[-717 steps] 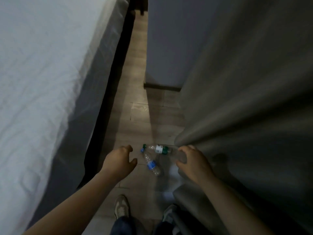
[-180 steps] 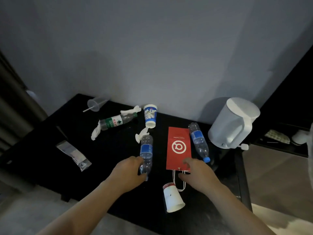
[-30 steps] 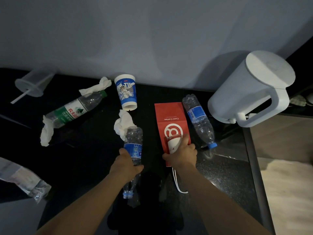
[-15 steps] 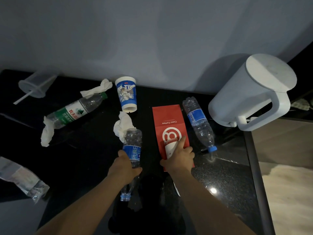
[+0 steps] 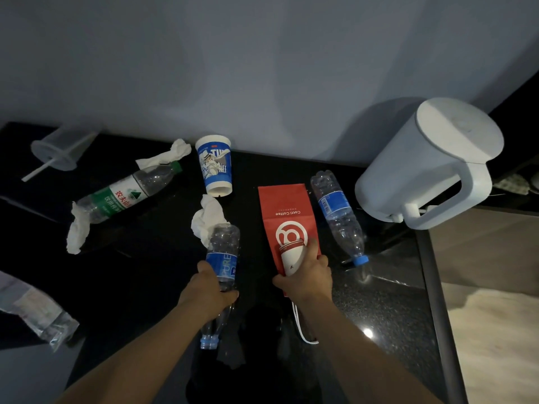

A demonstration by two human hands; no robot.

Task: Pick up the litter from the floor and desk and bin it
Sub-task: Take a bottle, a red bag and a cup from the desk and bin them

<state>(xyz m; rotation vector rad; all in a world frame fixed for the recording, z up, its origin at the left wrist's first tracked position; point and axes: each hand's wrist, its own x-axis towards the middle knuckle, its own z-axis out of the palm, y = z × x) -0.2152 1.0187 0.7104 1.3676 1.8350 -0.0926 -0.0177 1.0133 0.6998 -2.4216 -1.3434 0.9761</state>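
On the black desk [image 5: 145, 258], my left hand [image 5: 210, 290] grips a clear blue-labelled water bottle [image 5: 223, 252], its cap pointing toward me. My right hand [image 5: 306, 275] grips a white paper cup [image 5: 291, 258] and holds it against the red Cotti Coffee paper bag [image 5: 287, 217]. A second blue-labelled bottle [image 5: 338, 214] lies right of the bag. A green-labelled bottle [image 5: 122, 196], a blue printed cup [image 5: 214, 167], a clear plastic cup with a straw [image 5: 58, 148] and crumpled tissues [image 5: 208, 217] lie further back and left.
A white electric kettle [image 5: 431, 161] stands at the desk's right end. A clear plastic wrapper [image 5: 35, 310] lies at the desk's left front. A grey wall rises behind the desk. Light wooden floor [image 5: 495, 330] shows beyond the desk's right edge.
Both hands keep their grips. The view has shifted slightly; the bottle in my left hand and the cup and bag in my right hand sit in nearly the same places.
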